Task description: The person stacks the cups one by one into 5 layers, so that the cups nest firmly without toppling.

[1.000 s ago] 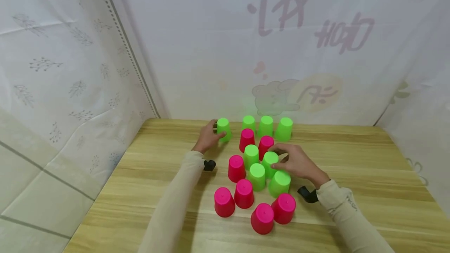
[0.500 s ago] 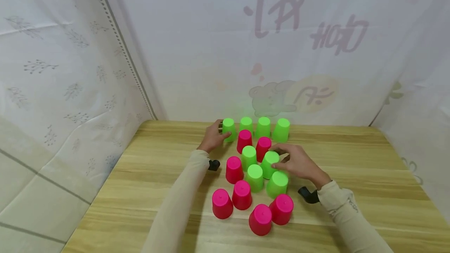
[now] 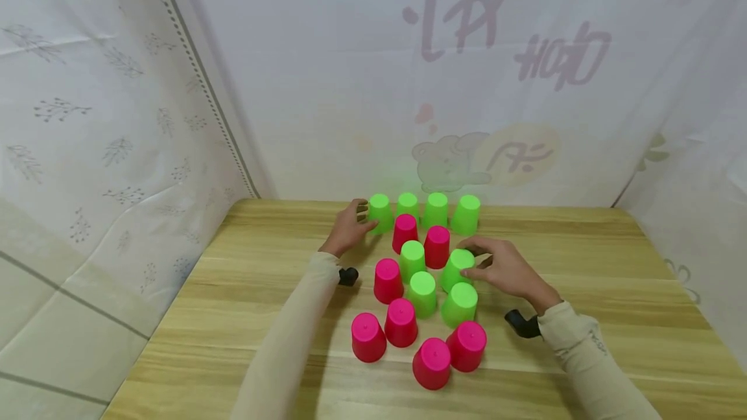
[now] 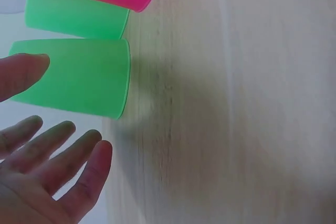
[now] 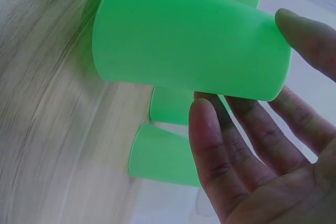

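At the back left of the table, my left hand (image 3: 348, 229) is spread beside the end green cup (image 3: 381, 214). In the left wrist view its fingers (image 4: 84, 187) stand apart from that cup (image 4: 86, 77), while the thumb overlaps it; whether the thumb touches, I cannot tell. My right hand (image 3: 506, 267) holds another green cup (image 3: 458, 269) between thumb and fingers, right of the middle. In the right wrist view this cup (image 5: 184, 40) is upside down like the rest, the thumb near its base end.
Beside the left cup, several green cups (image 3: 435, 211) line the back edge. Two pink cups (image 3: 436, 248) stand before them. More green cups (image 3: 422, 295) and pink cups (image 3: 432, 365) stand upside down towards the front. A printed curtain (image 3: 327, 83) hangs behind the wooden table (image 3: 245, 290).
The left hand slid its green cup right to the back row, then drew back slightly left. The right hand has shifted its green cup right, away from the neighbouring green cup.
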### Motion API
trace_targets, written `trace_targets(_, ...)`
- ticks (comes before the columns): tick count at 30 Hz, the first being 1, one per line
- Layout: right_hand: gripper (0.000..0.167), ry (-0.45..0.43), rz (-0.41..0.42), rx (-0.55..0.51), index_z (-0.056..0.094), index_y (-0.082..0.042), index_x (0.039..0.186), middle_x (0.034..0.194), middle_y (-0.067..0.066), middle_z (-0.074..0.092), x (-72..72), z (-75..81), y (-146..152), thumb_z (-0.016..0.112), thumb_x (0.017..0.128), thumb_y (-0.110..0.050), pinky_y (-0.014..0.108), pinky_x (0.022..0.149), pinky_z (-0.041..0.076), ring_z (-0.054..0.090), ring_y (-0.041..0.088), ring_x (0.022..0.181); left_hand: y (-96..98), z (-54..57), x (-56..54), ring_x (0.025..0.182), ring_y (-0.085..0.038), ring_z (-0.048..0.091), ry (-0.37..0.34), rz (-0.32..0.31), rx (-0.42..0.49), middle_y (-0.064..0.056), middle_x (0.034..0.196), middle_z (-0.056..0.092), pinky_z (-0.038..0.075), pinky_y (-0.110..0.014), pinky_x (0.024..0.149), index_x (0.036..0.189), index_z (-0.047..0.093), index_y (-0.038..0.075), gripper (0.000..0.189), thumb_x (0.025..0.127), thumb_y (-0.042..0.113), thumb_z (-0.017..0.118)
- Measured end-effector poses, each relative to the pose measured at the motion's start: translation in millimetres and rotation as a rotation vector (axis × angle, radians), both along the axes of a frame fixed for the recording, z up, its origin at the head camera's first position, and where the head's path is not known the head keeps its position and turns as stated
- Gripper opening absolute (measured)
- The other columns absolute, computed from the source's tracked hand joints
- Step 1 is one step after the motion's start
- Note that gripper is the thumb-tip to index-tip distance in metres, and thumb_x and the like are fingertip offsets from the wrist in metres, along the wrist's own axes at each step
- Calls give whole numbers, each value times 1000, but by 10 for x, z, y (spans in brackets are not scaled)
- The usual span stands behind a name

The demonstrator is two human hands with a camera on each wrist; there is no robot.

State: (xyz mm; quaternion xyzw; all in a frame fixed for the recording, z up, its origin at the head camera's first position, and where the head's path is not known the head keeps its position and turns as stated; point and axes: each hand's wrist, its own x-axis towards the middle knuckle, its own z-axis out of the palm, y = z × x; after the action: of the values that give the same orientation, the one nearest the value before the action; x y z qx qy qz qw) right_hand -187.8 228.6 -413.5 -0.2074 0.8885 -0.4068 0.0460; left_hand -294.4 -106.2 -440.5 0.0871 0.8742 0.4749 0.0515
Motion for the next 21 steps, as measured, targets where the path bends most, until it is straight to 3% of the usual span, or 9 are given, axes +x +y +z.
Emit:
trace_targets(5, 41, 16, -21, 24, 66, -10, 122, 115, 8, 72, -3, -8, 98, 81, 85, -22, 30, 78, 59, 68, 28, 106, -95, 33, 104, 134, -43, 54, 18, 4, 20, -26, 147, 50, 51, -53, 107, 146, 40, -2, 59, 96, 16, 66)
trace_targets(12, 46, 31, -47, 47, 64, -5, 128, 120, 13, 71, -69, 18, 232, 79, 87, -22, 31, 78, 60, 67, 31, 107, -114, 72, 300, 123, -41, 62, 130, -30, -14, -25, 136, 60, 56, -51, 100, 133, 53, -4, 45, 94, 12, 67)
trace_targets(17, 46, 22, -93, 85, 62, -5, 130, 121, 15, 69, -179, 77, 347, 76, 90, -24, 42, 84, 60, 65, 33, 110, -21, 161, 473, 110, -35, 70, 199, -116, -32, -21, 121, 69, 61, -45, 88, 121, 62, -4, 32, 94, 10, 68)
trace_targets(21, 45, 23, -131, 116, 61, -5, 130, 122, 18, 68, -299, 118, 448, 74, 92, -27, 52, 90, 57, 64, 36, 112, 58, 275, 594, 99, -25, 72, 201, -219, -82, -12, 108, 74, 61, -34, 83, 115, 67, 1, 24, 94, 13, 68)
